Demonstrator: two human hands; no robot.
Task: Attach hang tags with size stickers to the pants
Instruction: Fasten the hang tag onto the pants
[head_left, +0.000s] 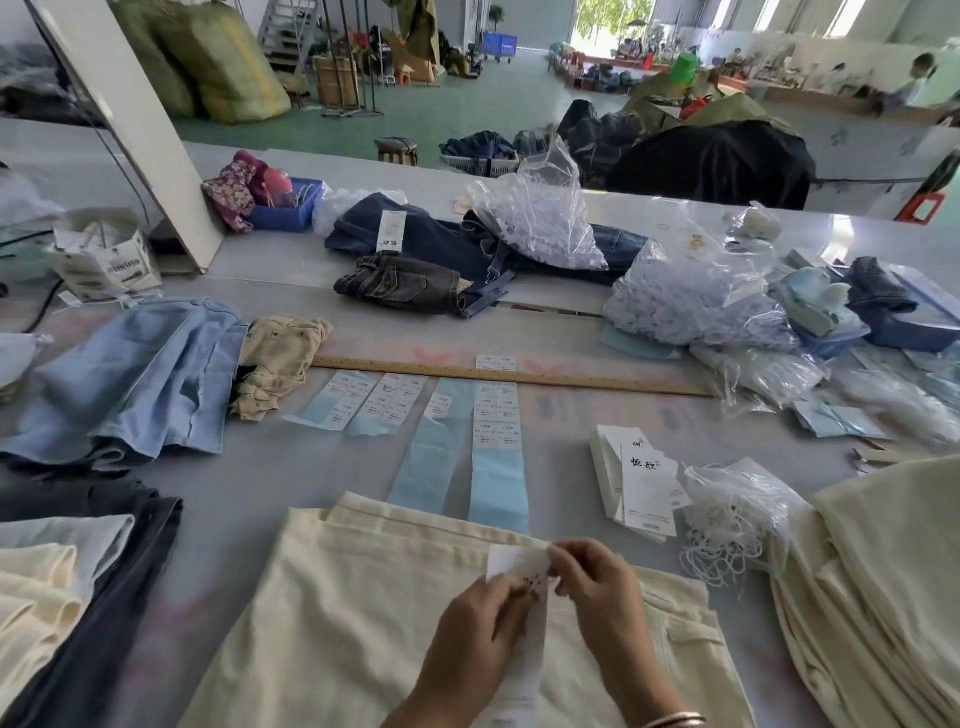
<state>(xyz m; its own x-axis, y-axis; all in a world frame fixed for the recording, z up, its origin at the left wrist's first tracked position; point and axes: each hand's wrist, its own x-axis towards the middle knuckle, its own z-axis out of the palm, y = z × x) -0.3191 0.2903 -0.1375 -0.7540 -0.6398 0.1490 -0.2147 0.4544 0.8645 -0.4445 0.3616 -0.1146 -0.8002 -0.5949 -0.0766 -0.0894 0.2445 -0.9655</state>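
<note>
Looks like plenty left to do: on the left sits a pile of folded cream, grey and dark pants (67, 587), and I can't tell whether any are tagged. In the middle, the left hand (475, 631) and right hand (597, 587) both pinch a long white paper hang tag (511, 564) over the cream pants laid flat (363, 597). To the right wait the blue-backed size sticker strips (496, 441), a spare stack of white hang tags (641, 480) and a big cream pile (883, 571).

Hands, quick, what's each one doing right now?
Left hand: pinching the white hang tag over the cream pants.
Right hand: fingers curled, pinching the same tag's edge.
</note>
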